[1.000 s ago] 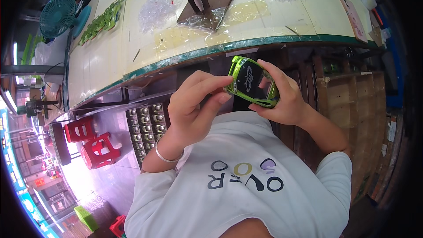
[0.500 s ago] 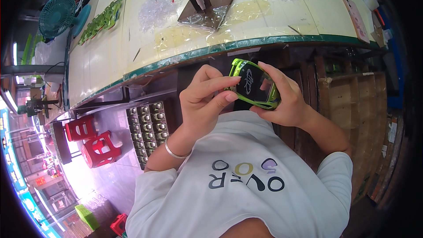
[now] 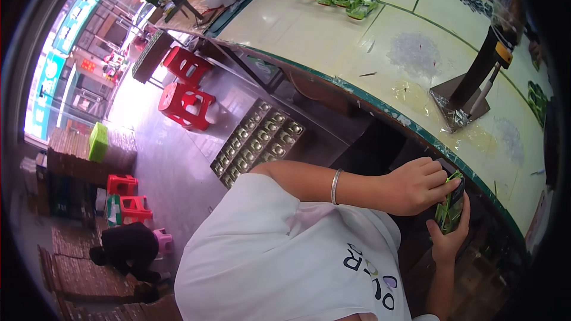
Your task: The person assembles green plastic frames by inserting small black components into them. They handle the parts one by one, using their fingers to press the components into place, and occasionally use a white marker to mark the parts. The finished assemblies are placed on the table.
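A small device with a bright green frame (image 3: 444, 214) and a dark face is held between my hands, just off the table's front edge. My right hand (image 3: 447, 242) grips its lower part, the thumb on one side and the fingers on the other. My left hand (image 3: 416, 185), with a silver bangle on its wrist, has its fingers curled onto the upper end of the device. Its fingertips press at the dark face and are partly hidden. The device is seen nearly edge-on, so most of its face does not show.
On the cream table (image 3: 285, 27) are a row of green frames (image 3: 339, 0), a heap of clear plastic bits (image 3: 413, 53) and a dark stand (image 3: 470, 92). A tray of shiny parts (image 3: 259, 142) and red stools (image 3: 184, 107) are at left. A person (image 3: 128, 249) bends low behind.
My view has swung to the left, so hands and device now appear at the right. The device has turned nearly edge-on, and my left fingers now curl over its upper end.
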The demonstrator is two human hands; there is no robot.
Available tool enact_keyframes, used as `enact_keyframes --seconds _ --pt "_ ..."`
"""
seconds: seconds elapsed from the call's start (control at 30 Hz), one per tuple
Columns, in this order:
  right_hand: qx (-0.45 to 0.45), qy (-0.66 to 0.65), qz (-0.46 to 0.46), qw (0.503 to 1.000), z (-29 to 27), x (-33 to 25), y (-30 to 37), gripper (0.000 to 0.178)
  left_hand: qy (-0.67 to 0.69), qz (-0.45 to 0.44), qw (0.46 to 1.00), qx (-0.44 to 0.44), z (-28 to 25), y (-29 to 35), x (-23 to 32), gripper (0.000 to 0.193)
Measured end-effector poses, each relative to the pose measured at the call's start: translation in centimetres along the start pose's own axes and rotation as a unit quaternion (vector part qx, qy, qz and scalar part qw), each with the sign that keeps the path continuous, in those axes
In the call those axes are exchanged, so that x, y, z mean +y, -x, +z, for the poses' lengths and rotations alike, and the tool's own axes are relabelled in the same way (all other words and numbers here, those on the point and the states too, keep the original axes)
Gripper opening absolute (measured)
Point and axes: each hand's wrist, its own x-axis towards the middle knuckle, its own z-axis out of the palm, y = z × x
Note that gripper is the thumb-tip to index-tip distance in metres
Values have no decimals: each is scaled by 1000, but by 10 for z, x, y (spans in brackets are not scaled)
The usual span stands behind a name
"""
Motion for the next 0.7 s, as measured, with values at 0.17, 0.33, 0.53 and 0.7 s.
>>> enact_keyframes --seconds 0.17,0.33,0.53,0.7 --pt "0 33 -21 999 3 0 -1 76 76 -63 995 13 1 13 -3 40" --pt "15 132 -70 989 4 -7 -9 75 373 -361 854 22 5 9 2 41" --pt "28 208 -176 962 -1 -11 -9 74 666 -437 598 -85 -6 8 1 40" --pt "11 221 -174 960 -6 -12 -6 71 654 -451 595 -119 -8 11 0 40"
